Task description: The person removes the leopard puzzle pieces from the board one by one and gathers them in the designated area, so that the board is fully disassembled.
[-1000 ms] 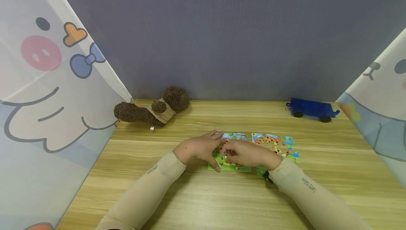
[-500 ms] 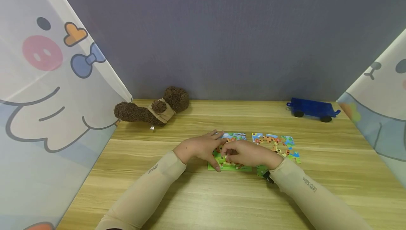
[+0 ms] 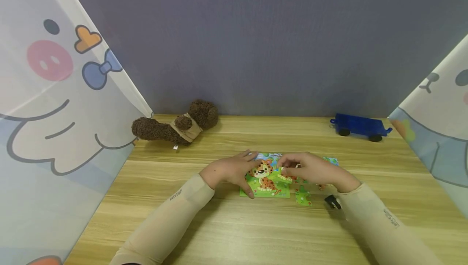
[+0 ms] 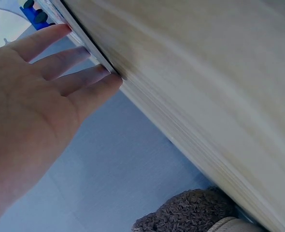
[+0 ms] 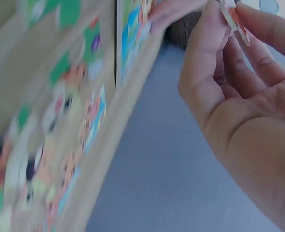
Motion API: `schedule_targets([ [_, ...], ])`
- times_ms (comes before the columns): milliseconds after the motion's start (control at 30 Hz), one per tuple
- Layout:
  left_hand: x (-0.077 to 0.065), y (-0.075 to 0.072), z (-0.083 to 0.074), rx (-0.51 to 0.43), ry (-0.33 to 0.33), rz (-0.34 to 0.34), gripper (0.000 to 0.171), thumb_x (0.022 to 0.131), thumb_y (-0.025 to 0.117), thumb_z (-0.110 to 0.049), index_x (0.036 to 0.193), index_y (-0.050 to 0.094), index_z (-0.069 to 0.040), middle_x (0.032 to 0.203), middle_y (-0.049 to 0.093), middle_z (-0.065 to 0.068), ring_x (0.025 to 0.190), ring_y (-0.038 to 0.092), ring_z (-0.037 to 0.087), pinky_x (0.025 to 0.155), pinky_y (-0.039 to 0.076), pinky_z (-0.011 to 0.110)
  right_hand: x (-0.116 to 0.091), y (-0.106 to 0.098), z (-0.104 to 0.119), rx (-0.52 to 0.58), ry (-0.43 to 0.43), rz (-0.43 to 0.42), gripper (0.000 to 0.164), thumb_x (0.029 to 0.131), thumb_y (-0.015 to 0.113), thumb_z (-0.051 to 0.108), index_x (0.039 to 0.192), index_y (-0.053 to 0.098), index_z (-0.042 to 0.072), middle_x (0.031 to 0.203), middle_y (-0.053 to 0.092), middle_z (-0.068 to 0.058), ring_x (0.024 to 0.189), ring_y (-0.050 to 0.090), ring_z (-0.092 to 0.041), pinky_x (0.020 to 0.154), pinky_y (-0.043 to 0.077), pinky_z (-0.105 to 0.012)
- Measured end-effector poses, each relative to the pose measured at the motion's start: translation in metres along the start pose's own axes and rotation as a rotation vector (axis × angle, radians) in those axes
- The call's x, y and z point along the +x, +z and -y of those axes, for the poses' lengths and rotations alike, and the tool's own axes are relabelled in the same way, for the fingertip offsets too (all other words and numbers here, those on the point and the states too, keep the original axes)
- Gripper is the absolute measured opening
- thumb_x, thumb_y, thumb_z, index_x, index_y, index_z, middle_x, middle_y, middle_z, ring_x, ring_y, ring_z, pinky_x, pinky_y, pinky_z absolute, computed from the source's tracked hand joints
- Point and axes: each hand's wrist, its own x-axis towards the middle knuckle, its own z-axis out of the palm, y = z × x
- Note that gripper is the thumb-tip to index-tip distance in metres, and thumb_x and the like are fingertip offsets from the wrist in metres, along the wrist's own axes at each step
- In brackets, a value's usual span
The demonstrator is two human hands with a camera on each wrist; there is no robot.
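Note:
A puzzle board (image 3: pixel 256 192) with a spotted leopard picture lies flat on the table. My left hand (image 3: pixel 232 171) rests on its left edge with fingers spread; in the left wrist view the fingertips (image 4: pixel 114 81) touch the edge. Above the board's right side, my right hand (image 3: pixel 317 170) pinches a puzzle piece (image 3: pixel 283 176) between thumb and fingers. The same piece (image 5: pixel 235 20) shows edge-on in the right wrist view. Loose pieces lie right of the board, among them a green one (image 3: pixel 302 196); my right hand covers several of them.
A brown plush toy (image 3: pixel 183 124) lies at the back left, and a blue toy wagon (image 3: pixel 360 126) stands at the back right. A grey wall (image 3: pixel 270 45) closes the table's far edge. Printed panels (image 3: pixel 73 106) stand at both sides. A small black object (image 3: pixel 332 202) is by my right wrist.
My right hand has lifted a little and moved right across the board, carrying the pinched piece. More of the leopard picture shows now. My left hand has stayed in place.

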Motion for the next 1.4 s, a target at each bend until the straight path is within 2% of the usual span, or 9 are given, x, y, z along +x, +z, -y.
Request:
schedule_targets([
  [167, -0.002, -0.001, -0.001, -0.018, -0.028, 0.009, 0.118, 0.081, 0.089, -0.059, 0.173, 0.023, -0.025, 0.184, 0.001, 0.003, 0.171, -0.001, 0.031, 0.137, 0.024, 0.054, -0.020, -0.015, -0.008, 0.016, 0.042, -0.020, 0.018, 0.110, 0.063, 0.027, 0.124, 0.070, 0.017, 0.098, 0.070, -0.001, 0.078, 0.062, -0.015, 0.065, 0.053, -0.029],
  [300, -0.002, -0.001, -0.001, -0.028, -0.009, 0.005, 0.119, 0.081, 0.090, -0.057, 0.173, 0.022, -0.023, 0.184, 0.000, 0.004, 0.171, -0.002, 0.033, 0.137, 0.023, 0.055, -0.035, -0.024, -0.016, 0.059, 0.024, 0.002, 0.019, 0.110, 0.062, 0.022, 0.125, 0.070, 0.014, 0.093, 0.067, -0.005, 0.074, 0.060, -0.023, 0.060, 0.053, -0.031],
  [467, 0.000, 0.000, -0.001, -0.044, -0.004, 0.001, 0.121, 0.080, 0.090, -0.057, 0.173, 0.021, -0.022, 0.184, 0.001, 0.005, 0.171, -0.002, 0.033, 0.137, 0.022, 0.055, -0.053, -0.032, -0.029, 0.041, -0.024, 0.025, 0.015, 0.110, 0.061, 0.018, 0.122, 0.071, 0.015, 0.092, 0.065, -0.001, 0.074, 0.059, -0.019, 0.061, 0.051, -0.029],
  [567, 0.000, -0.001, -0.002, -0.042, -0.008, 0.003, 0.121, 0.080, 0.090, -0.057, 0.173, 0.021, -0.023, 0.184, 0.001, 0.003, 0.171, -0.002, 0.032, 0.137, 0.023, 0.055, -0.062, -0.035, -0.036, 0.023, -0.013, 0.055, 0.014, 0.110, 0.062, 0.019, 0.120, 0.070, 0.017, 0.091, 0.064, 0.002, 0.074, 0.059, -0.014, 0.062, 0.050, -0.029],
  [667, 0.000, -0.001, -0.002, -0.042, -0.007, 0.003, 0.120, 0.081, 0.090, -0.058, 0.173, 0.021, -0.023, 0.184, 0.001, 0.002, 0.171, -0.002, 0.032, 0.137, 0.023, 0.055, -0.069, -0.037, -0.042, 0.042, -0.001, 0.111, 0.013, 0.110, 0.061, 0.018, 0.120, 0.070, 0.016, 0.093, 0.063, 0.000, 0.076, 0.059, -0.011, 0.063, 0.049, -0.030],
  [867, 0.001, -0.001, -0.001, -0.050, -0.011, 0.004, 0.121, 0.080, 0.090, -0.058, 0.173, 0.021, -0.024, 0.184, 0.000, 0.002, 0.171, -0.002, 0.032, 0.137, 0.023, 0.055, -0.072, -0.030, -0.053, 0.131, -0.055, 0.231, 0.012, 0.109, 0.061, 0.012, 0.117, 0.071, 0.014, 0.096, 0.067, -0.011, 0.081, 0.061, -0.008, 0.066, 0.053, -0.028],
  [1033, 0.001, -0.001, -0.001, -0.051, -0.014, 0.005, 0.121, 0.080, 0.090, -0.058, 0.173, 0.020, -0.024, 0.184, 0.000, 0.002, 0.171, -0.002, 0.032, 0.137, 0.024, 0.055, -0.072, -0.025, -0.057, 0.168, -0.037, 0.289, 0.011, 0.108, 0.062, 0.011, 0.113, 0.071, 0.012, 0.091, 0.066, -0.013, 0.078, 0.057, 0.000, 0.064, 0.053, -0.026],
  [1200, 0.001, -0.001, -0.001, -0.050, -0.016, 0.004, 0.121, 0.080, 0.090, -0.058, 0.173, 0.021, -0.023, 0.184, 0.001, 0.002, 0.171, -0.002, 0.032, 0.137, 0.024, 0.055, -0.072, -0.022, -0.061, 0.169, -0.019, 0.285, 0.010, 0.108, 0.061, 0.009, 0.112, 0.070, 0.011, 0.091, 0.067, -0.011, 0.077, 0.057, 0.001, 0.063, 0.053, -0.027],
  [1400, 0.001, 0.000, 0.000, -0.045, -0.020, 0.001, 0.121, 0.080, 0.091, -0.058, 0.173, 0.021, -0.023, 0.184, 0.002, 0.003, 0.171, -0.001, 0.032, 0.137, 0.024, 0.055, -0.071, -0.021, -0.060, 0.122, 0.004, 0.217, 0.011, 0.108, 0.062, 0.011, 0.112, 0.072, 0.011, 0.088, 0.067, -0.005, 0.072, 0.056, 0.000, 0.060, 0.051, -0.025],
])
